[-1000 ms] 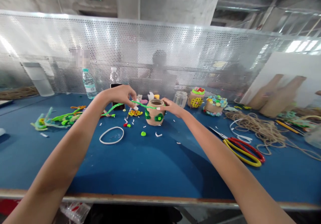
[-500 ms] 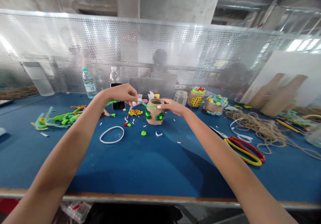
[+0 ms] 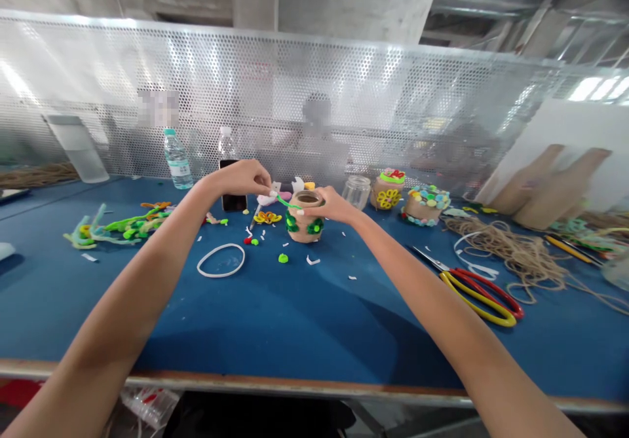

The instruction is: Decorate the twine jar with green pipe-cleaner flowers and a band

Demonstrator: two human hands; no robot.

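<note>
A jar wrapped in tan twine [image 3: 297,234] stands upright on the blue table, with dark green fuzzy flowers around its side. My left hand [image 3: 249,177], left of the jar, pinches one end of a bright green pipe cleaner [image 3: 286,202]. That strip runs across to the jar just below its rim. My right hand [image 3: 330,205] is closed around the jar's right and upper side, its thumb pressing the strip against the twine. The fingers behind the jar are hidden. A yellow-orange pipe cleaner flower [image 3: 268,218] lies left of the jar.
Nearer lie a white cord loop [image 3: 221,260], a green pompom [image 3: 283,258] and paper scraps. Scissors [image 3: 474,287] and loose twine [image 3: 511,248] are at right. Behind stand a glass jar [image 3: 356,192] and two decorated jars [image 3: 388,189]. Pipe cleaners [image 3: 132,225] and bottles [image 3: 177,163] are at left.
My right thumb has slid left along the jar's front, onto the strip. My left hand stays close to the jar, and less green strip shows behind it. The view has shifted slightly.
</note>
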